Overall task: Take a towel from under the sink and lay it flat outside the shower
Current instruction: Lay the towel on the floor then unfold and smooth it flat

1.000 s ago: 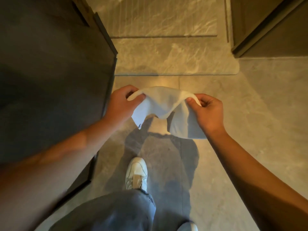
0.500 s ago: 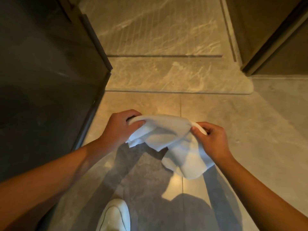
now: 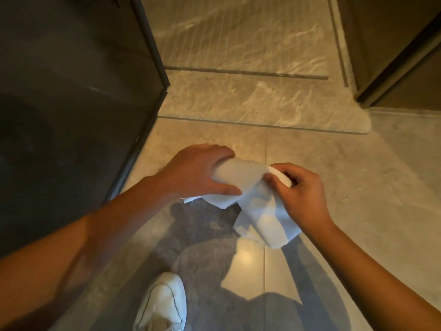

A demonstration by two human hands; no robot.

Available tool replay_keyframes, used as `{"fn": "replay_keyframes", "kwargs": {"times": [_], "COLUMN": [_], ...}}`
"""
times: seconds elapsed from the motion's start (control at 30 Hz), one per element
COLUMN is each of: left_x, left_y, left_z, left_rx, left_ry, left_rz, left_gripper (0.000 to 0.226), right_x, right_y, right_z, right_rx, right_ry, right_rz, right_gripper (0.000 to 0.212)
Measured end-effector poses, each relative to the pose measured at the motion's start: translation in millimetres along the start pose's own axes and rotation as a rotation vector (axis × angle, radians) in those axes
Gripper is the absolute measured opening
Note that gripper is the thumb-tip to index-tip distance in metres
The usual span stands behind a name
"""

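Observation:
A small white towel (image 3: 260, 211) hangs bunched between both hands above the tiled floor, its lower end drooping toward me. My left hand (image 3: 198, 173) grips its left part, fingers over the top and thumb underneath. My right hand (image 3: 300, 189) pinches its upper right edge. The marble shower threshold (image 3: 250, 108) lies just beyond my hands, with the ribbed shower floor (image 3: 238, 37) behind it.
A dark glass shower panel (image 3: 71, 103) with a black frame stands close on the left. A dark door frame (image 3: 391, 58) rises at the upper right. My white shoe (image 3: 162, 306) rests on the glossy floor tiles (image 3: 358, 187) below my hands.
The view has closed in on the shower threshold. My hands have come closer together and the towel is more bunched, my left hand now spread over its top.

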State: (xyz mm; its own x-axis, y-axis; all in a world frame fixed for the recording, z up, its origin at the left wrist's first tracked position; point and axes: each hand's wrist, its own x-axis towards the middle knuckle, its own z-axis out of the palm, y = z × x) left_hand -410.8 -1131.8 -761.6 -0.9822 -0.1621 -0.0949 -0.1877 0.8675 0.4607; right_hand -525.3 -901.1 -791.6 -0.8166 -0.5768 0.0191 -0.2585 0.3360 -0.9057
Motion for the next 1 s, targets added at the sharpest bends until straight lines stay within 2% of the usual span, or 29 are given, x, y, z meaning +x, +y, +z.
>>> {"fn": "replay_keyframes", "kwargs": {"times": [0.1,0.23,0.37,0.43,0.53,0.63,0.73,0.9,1.0], "left_x": [3,-6,-8,-6,-4,6,15,22,21], "left_y": [19,33,39,40,46,46,20,-26,-32], "left_z": [4,17,31,26,14,7,13,41,62], "left_rx": [-0.075,-0.238,-0.373,-0.548,-0.767,-0.879,-0.760,-0.249,-0.029], "left_ry": [-0.056,-0.055,-0.008,0.014,0.073,0.105,0.125,0.237,0.367], "left_rz": [0.046,0.056,-0.014,-0.070,-0.161,-0.258,-0.341,-0.480,-0.322], "left_gripper": [0.057,0.032,0.034,0.033,0.034,0.036,0.036,0.037,0.058], "right_x": [-9,-15,-3,2,8,18,32,32,21], "right_y": [-15,-22,-22,-21,-31,-40,-35,-6,13], "right_z": [-5,-27,-43,-51,-62,-60,-45,-6,16], "right_rx": [-0.028,-0.097,-0.221,-0.288,-0.391,-0.540,-0.591,-0.574,-0.533], "right_ry": [-0.108,-0.164,-0.227,-0.244,-0.215,-0.177,-0.208,-0.240,-0.272], "right_rz": [-0.048,-0.071,-0.084,-0.097,-0.141,-0.247,-0.230,-0.180,-0.103], "right_gripper": [0.010,0.012,0.011,0.006,0.022,0.034,0.042,0.061,0.064]}}
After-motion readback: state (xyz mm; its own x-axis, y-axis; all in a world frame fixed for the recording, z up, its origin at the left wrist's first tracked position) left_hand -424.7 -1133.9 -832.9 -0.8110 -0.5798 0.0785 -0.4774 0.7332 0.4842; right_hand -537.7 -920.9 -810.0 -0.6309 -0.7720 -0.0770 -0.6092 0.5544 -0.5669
